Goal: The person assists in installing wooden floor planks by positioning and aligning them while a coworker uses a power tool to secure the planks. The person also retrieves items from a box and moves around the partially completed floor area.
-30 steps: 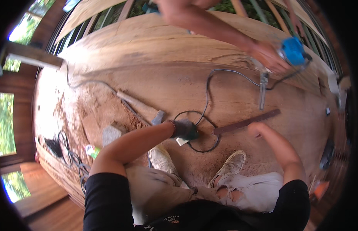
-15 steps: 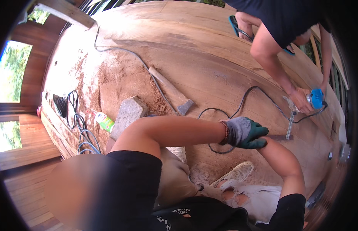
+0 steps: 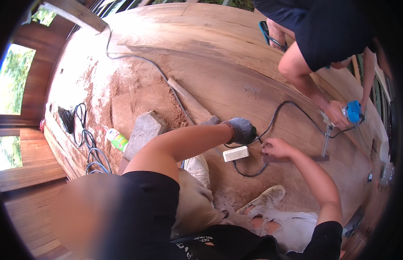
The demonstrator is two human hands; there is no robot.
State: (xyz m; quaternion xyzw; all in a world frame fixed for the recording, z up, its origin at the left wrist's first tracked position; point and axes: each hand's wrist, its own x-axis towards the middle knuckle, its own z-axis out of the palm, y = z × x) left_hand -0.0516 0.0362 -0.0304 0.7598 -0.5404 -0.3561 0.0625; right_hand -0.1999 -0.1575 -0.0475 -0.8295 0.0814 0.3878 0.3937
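My left hand (image 3: 243, 131), in a grey and green glove, is closed into a fist just above the black cable (image 3: 270, 125); whether it grips the cable is hidden. Close by to the right is my bare right hand (image 3: 277, 148), fingers drawn together in a pinch, with what they hold too small to make out. A white rectangular block (image 3: 235, 154) lies below and between the two hands. Under the right hand, a flat brown strip (image 3: 299, 159) stretches to the right. An axe, its wooden handle (image 3: 189, 100) in view, lies beyond my left forearm, its head partly covered.
At upper right a co-worker's hand (image 3: 336, 113) holds a blue power tool (image 3: 353, 112) with a clear guide. On the left are a concrete block (image 3: 145, 130), a green-and-white bottle (image 3: 117, 139) and coiled cables (image 3: 88, 138). Sawdust (image 3: 136, 93) covers part of the wooden floor.
My gloved left hand has drawn back left from over my right hand and closed. My bare right hand and the white block have come into view.
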